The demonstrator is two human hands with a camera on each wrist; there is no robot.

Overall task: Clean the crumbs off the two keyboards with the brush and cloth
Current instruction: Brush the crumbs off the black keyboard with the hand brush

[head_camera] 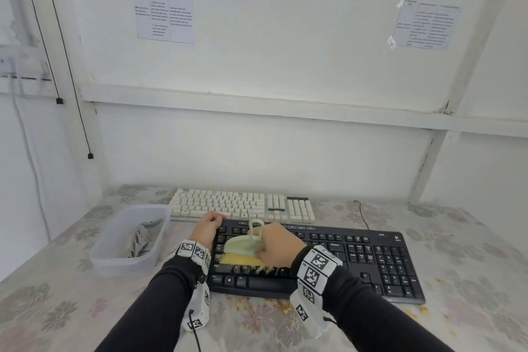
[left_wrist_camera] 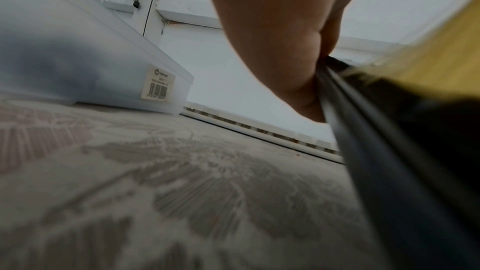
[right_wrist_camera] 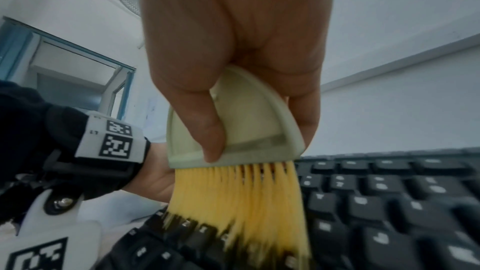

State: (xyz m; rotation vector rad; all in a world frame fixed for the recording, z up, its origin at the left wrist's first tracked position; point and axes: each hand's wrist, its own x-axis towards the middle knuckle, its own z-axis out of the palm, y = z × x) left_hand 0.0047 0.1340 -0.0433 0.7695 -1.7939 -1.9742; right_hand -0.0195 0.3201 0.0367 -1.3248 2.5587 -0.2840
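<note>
Head view: my right hand (head_camera: 275, 243) is pinching the brush (head_camera: 243, 248), dragging its yellow bristles across the black keyboard (head_camera: 357, 254) toward the table's near edge; my left hand (head_camera: 207, 227) is gripping its far left corner, apparently steadying it. Cloth (head_camera: 140, 240) is sitting in the tub (head_camera: 114, 261); white keyboard (head_camera: 243, 204) is lying behind.

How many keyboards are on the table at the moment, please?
2. The black keyboard lies nearest the person, under the brush; the white keyboard lies just behind it, toward the wall. None seems hidden.
</note>
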